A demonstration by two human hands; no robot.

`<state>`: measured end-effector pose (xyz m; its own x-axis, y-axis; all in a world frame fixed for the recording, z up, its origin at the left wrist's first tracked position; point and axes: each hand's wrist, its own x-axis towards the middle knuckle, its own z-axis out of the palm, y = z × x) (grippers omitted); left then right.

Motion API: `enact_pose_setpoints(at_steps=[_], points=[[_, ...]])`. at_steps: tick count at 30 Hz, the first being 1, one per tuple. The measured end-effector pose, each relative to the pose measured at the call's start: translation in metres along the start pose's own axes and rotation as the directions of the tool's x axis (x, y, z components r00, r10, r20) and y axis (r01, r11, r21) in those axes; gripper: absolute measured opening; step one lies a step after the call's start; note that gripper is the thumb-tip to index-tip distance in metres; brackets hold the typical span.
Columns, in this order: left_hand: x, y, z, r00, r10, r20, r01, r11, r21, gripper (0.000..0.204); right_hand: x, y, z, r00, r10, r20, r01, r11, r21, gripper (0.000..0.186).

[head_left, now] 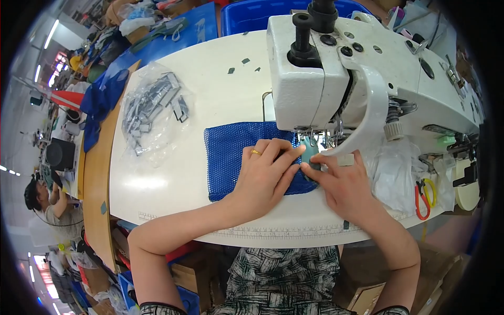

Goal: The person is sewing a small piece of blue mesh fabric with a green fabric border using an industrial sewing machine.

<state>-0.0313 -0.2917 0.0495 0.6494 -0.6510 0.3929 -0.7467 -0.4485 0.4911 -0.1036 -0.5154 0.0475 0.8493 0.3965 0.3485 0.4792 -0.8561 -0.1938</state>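
Note:
My left hand [265, 176] rests on blue mesh fabric [223, 157] with fingers stretched and slightly bent, a gold ring on one. My right hand [344, 186] has thumb and index finger pressed onto a green strip [310, 149] at the mesh's right edge, under the needle area of a white sewing machine [299, 100]. The fingertips of both hands are close together just in front of the presser foot. The far end of the green strip is partly hidden by the machine.
A bag of grey pieces [152, 110] lies left on the white table [157, 194]. Scissors [422, 205] and clear plastic bags [391, 173] lie right. A blue bin [244, 18] stands behind. Another person [58, 210] works at a far-left table.

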Motion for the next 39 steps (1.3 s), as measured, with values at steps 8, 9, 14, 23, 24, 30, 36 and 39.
enact_pose_setpoints(at_steps=[8, 9, 14, 23, 24, 30, 36, 39], points=[[-0.002, -0.003, -0.001, 0.999, 0.038, 0.019, -0.037, 0.999, -0.020, 0.025, -0.002, -0.003, -0.001, 0.999, 0.014, -0.037, -0.012, 0.997, 0.077, 0.045], [-0.002, -0.003, -0.001, 0.999, 0.034, 0.020, -0.033, 0.999, -0.038, 0.023, -0.002, -0.003, -0.001, 0.999, 0.013, -0.041, -0.010, 0.997, 0.082, 0.046], [0.003, -0.008, -0.005, 0.995, 0.019, 0.099, -0.013, 0.998, -0.067, 0.024, -0.002, -0.003, -0.001, 0.998, 0.011, -0.065, -0.006, 0.997, 0.080, 0.047], [0.014, -0.016, -0.006, 0.994, 0.011, 0.111, -0.006, 0.999, -0.042, 0.030, 0.002, 0.000, 0.002, 0.993, 0.042, -0.106, -0.039, 0.999, 0.039, 0.049], [0.014, -0.017, -0.006, 0.995, 0.015, 0.101, -0.012, 0.999, -0.036, 0.032, 0.003, 0.000, 0.001, 0.994, 0.037, -0.101, -0.034, 0.999, 0.027, 0.050], [0.022, -0.014, -0.018, 0.986, -0.032, 0.165, 0.033, 0.999, -0.006, 0.012, 0.003, 0.001, 0.000, 0.994, 0.041, -0.098, -0.038, 0.999, 0.029, 0.048], [0.023, 0.011, -0.041, 0.983, 0.149, 0.104, -0.159, 0.982, 0.098, 0.014, 0.002, -0.001, -0.005, 0.993, 0.055, -0.107, -0.034, 0.982, 0.188, 0.038], [0.008, 0.014, -0.044, 0.923, 0.267, 0.278, -0.283, 0.959, 0.019, 0.014, 0.001, -0.003, -0.005, 0.994, -0.008, -0.106, 0.033, 0.969, 0.244, 0.032]])
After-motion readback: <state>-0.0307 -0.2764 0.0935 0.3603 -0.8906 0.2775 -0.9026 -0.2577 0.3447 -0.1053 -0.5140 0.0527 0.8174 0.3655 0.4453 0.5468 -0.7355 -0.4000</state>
